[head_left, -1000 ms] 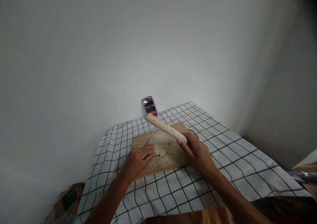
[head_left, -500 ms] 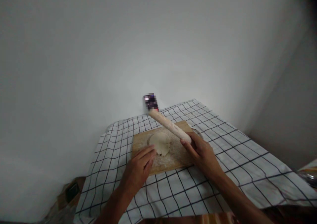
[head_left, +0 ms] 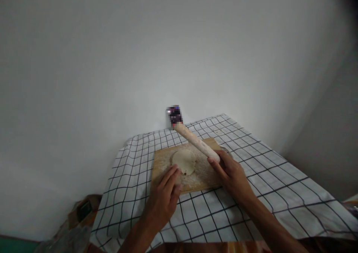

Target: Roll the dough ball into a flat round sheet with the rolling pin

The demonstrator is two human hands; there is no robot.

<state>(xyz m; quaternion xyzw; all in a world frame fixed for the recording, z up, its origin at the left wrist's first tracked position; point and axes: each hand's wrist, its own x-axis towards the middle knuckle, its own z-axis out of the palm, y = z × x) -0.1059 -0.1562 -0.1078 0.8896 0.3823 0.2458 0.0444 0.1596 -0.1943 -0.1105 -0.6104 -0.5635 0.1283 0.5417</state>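
A flat, pale round of dough (head_left: 184, 161) lies on a floured wooden board (head_left: 163, 156). My left hand (head_left: 167, 193) rests at the dough's near left edge, its fingers stretched out and the fingertips on or right beside the dough. In my right hand (head_left: 231, 174) is a floury rolling pin (head_left: 198, 144), gripped by its near end. The pin is raised at a slant, its far end pointing up and to the left over the back of the board.
A white cloth with dark checks (head_left: 268, 174) covers the table under the board. A dark, pixelated object (head_left: 175, 115) stands against the wall at the back. The rim of a round item (head_left: 227, 151) shows behind my right hand. At lower left is a brown box (head_left: 84, 210).
The view has shifted slightly, so the board and hands appear a little further right. The left hand's fingers have turned to point further up. The right hand still holds the rolling pin raised.
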